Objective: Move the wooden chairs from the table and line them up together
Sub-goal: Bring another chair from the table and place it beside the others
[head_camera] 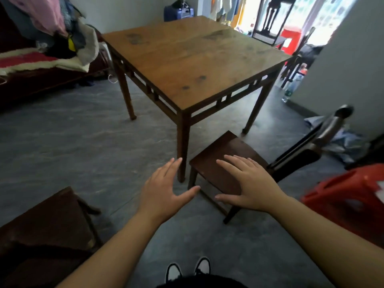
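We're standing at the near corner of the table [193, 65], both arms stretched out ahead, and neither hand has anything in it: the left hand [164, 188] is spread flat with its fingers fanned over bare floor [72, 146] by the table leg, the right hand [247, 183] just as open, palm down above the seat of the chair [220, 163]. Whether that palm actually touches the seat we cannot tell (the blur doesn't help). The chair sits just beside the corner leg, its back leaning away to our right, so we judge this as the reach-in for a two-handed lift. Its seat is dark, smooth, slightly glossy wood with rounded corners on slim straight legs, against the table's lighter, worn, stained top and fretted apron. A second dark chair [45, 229] waits at our lower left, well apart from the first, probably where the row is meant to form. More dark chairs stand beyond the table's far right corner.
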Available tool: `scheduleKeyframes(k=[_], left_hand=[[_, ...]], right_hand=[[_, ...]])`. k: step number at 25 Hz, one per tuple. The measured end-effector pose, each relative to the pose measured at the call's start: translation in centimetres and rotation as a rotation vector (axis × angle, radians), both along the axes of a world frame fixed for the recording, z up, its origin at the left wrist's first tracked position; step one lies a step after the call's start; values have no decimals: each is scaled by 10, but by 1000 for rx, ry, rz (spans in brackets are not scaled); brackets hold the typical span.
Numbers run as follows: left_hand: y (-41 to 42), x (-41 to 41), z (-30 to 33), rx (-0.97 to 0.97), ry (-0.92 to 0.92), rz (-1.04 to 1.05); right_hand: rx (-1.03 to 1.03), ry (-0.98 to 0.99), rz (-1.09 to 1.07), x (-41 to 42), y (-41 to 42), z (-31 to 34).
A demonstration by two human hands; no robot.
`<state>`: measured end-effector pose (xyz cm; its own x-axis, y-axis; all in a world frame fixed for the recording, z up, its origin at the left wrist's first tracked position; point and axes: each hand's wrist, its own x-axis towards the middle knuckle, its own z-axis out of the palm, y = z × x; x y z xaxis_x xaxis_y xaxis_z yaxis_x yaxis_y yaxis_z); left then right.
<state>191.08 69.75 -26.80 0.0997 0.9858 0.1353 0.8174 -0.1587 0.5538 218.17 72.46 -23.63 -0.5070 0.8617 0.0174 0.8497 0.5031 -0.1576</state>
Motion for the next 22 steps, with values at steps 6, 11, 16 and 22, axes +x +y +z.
scheduleKeyframes(k=[6,11,16,22], left_hand=[[63,68,25,41,-105,-101],[97,123,48,70,-153,-130],[113,190,57,82,-163,-180],[141,287,60,30,-173,-140]], right_hand=[[106,8,-227,63,23,34],[183,-36,-325,119,43,58],[120,-85,-295,181,61,61],[-10,-114,32,261,117,53]])
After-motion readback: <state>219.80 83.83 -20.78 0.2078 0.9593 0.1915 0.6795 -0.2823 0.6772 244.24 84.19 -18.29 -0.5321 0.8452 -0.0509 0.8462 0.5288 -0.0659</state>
